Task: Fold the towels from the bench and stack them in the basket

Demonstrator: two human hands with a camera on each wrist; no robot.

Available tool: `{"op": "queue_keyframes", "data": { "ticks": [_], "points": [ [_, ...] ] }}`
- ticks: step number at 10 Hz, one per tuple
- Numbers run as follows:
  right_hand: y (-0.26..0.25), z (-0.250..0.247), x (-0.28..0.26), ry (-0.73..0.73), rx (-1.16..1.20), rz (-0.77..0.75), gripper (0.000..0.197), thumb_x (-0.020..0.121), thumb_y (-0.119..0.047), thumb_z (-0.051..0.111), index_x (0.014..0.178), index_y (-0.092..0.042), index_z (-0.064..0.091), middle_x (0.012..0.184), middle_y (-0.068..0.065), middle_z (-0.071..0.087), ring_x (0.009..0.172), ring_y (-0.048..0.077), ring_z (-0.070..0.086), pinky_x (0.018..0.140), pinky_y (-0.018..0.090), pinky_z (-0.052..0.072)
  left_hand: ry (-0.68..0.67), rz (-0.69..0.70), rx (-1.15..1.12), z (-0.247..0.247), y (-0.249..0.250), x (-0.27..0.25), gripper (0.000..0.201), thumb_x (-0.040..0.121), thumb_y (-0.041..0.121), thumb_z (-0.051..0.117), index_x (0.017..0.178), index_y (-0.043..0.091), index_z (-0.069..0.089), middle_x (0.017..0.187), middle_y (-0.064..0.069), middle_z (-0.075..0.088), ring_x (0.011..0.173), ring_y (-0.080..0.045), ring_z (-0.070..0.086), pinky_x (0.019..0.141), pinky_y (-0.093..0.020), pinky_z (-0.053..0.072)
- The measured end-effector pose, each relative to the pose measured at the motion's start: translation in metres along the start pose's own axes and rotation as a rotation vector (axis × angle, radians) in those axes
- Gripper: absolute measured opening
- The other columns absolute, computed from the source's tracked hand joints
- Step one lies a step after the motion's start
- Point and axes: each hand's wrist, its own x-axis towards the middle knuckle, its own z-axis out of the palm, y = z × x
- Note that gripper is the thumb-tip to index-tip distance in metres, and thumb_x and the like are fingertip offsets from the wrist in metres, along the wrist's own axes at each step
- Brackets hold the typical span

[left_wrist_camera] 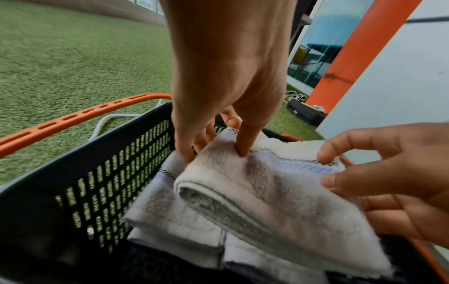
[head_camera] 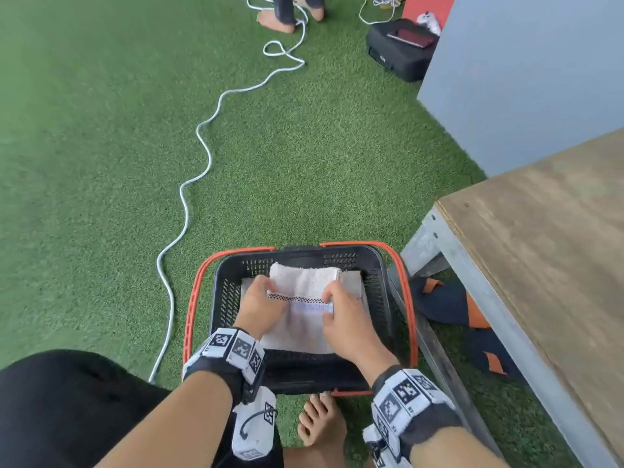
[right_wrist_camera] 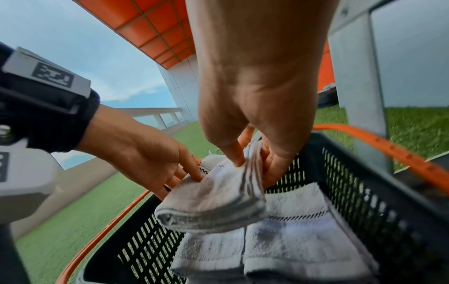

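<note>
Reaching down into the black basket [head_camera: 304, 258], both hands hold one folded white towel [head_camera: 300, 319] over the towels already lying inside. The left hand [head_camera: 260, 304] pinches the towel's left edge, thumb on top and fingers tucked beneath, so its grip is clenched on the cloth. The right hand [head_camera: 347, 327] does the same on the right edge, fingers curled round the stacked layers; in the right wrist view the thumb [right_wrist_camera: 233, 153] presses into the cloth from above. Both wrists angle steeply downward, forearms coming in from the near side of the basket.

The held towel sags between the two hands, its rolled fold hanging just above a lower folded towel [right_wrist_camera: 286, 226] that lies flat on the basket floor. The left hand sits close to the slotted left wall [left_wrist_camera: 102, 184]; the right hand is near the right wall. Orange handles [head_camera: 403, 292] lie folded outward along both sides. Just right of the basket stands the wooden tabletop [head_camera: 547, 238] on its metal frame. A white cable [head_camera: 189, 197] snakes over the green turf [head_camera: 101, 163] to the left, well apart from the basket.
</note>
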Motion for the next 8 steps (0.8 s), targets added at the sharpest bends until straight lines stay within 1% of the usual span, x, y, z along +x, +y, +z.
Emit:
{"op": "queue_keyframes", "data": {
  "ticks": [1, 2, 3, 4, 5, 6, 7, 8],
  "points": [
    [0.001, 0.022, 0.032, -0.111, -0.008, 0.032, 0.029, 0.095, -0.001, 0.047, 0.118, -0.019, 0.047, 0.117, 0.006, 0.054, 0.098, 0.023, 0.053, 0.072, 0.033, 0.036, 0.015, -0.054, 0.059, -0.003, -0.019, 0.019, 0.026, 0.087, -0.001, 0.059, 0.101, 0.022, 0.057, 0.096, -0.007, 0.059, 0.068, -0.018, 0.051, 0.057, -0.023, 0.042],
    [0.001, 0.042, 0.056, -0.205, 0.037, 0.066, 0.037, 0.094, -0.001, 0.047, 0.126, -0.019, 0.049, 0.124, 0.008, 0.055, 0.102, 0.024, 0.054, 0.076, 0.029, 0.037, 0.07, -0.101, 0.086, -0.006, -0.034, 0.032, 0.036, 0.086, -0.006, 0.048, 0.107, 0.019, 0.064, 0.085, -0.002, 0.059, 0.064, -0.017, 0.054, 0.054, -0.023, 0.042],
    [0.002, 0.061, 0.071, -0.293, 0.101, 0.106, 0.048, 0.093, 0.0, 0.046, 0.135, -0.021, 0.047, 0.129, 0.008, 0.056, 0.097, 0.023, 0.057, 0.074, 0.031, 0.043, 0.146, -0.114, 0.097, -0.009, -0.042, 0.039, 0.039, 0.086, -0.008, 0.048, 0.109, 0.015, 0.07, 0.099, -0.004, 0.068, 0.084, -0.021, 0.063, 0.074, -0.027, 0.051],
    [0.006, 0.073, 0.08, -0.346, 0.122, 0.135, 0.056, 0.094, -0.004, 0.046, 0.148, -0.02, 0.04, 0.144, 0.01, 0.048, 0.11, 0.027, 0.059, 0.08, 0.032, 0.046, 0.158, -0.132, 0.089, -0.009, -0.045, 0.046, 0.042, 0.088, -0.007, 0.046, 0.114, 0.016, 0.07, 0.116, -0.01, 0.069, 0.099, -0.027, 0.065, 0.084, -0.032, 0.054],
    [0.012, 0.077, 0.081, -0.347, 0.124, 0.141, 0.058, 0.098, -0.012, 0.049, 0.154, -0.017, 0.032, 0.158, 0.009, 0.034, 0.138, 0.027, 0.044, 0.107, 0.035, 0.041, 0.083, -0.149, 0.088, -0.007, -0.04, 0.043, 0.044, 0.092, -0.004, 0.048, 0.129, 0.015, 0.062, 0.122, -0.012, 0.066, 0.103, -0.03, 0.067, 0.076, -0.031, 0.053],
    [0.014, 0.076, 0.077, -0.332, 0.114, 0.112, 0.06, 0.1, -0.015, 0.05, 0.156, -0.016, 0.028, 0.164, 0.005, 0.024, 0.148, 0.024, 0.03, 0.117, 0.035, 0.03, 0.055, -0.15, 0.079, -0.004, -0.04, 0.041, 0.049, 0.093, 0.0, 0.052, 0.14, 0.012, 0.054, 0.132, -0.013, 0.062, 0.106, -0.027, 0.065, 0.074, -0.028, 0.052],
    [0.009, 0.069, 0.071, -0.238, 0.111, 0.076, 0.061, 0.101, -0.015, 0.05, 0.157, -0.014, 0.025, 0.165, 0.003, 0.019, 0.149, 0.022, 0.027, 0.118, 0.033, 0.026, 0.048, -0.171, 0.068, -0.005, -0.035, 0.035, 0.052, 0.094, 0.009, 0.057, 0.146, 0.012, 0.047, 0.142, -0.011, 0.054, 0.116, -0.024, 0.058, 0.092, -0.029, 0.05],
    [0.0, 0.053, 0.07, -0.097, 0.136, 0.019, 0.058, 0.1, -0.018, 0.051, 0.155, -0.015, 0.031, 0.164, 0.001, 0.023, 0.147, 0.018, 0.031, 0.115, 0.026, 0.025, 0.058, -0.165, 0.031, -0.005, -0.026, 0.028, 0.055, 0.095, 0.018, 0.059, 0.148, 0.011, 0.043, 0.146, -0.011, 0.051, 0.128, -0.026, 0.052, 0.104, -0.032, 0.045]
  ]
}}
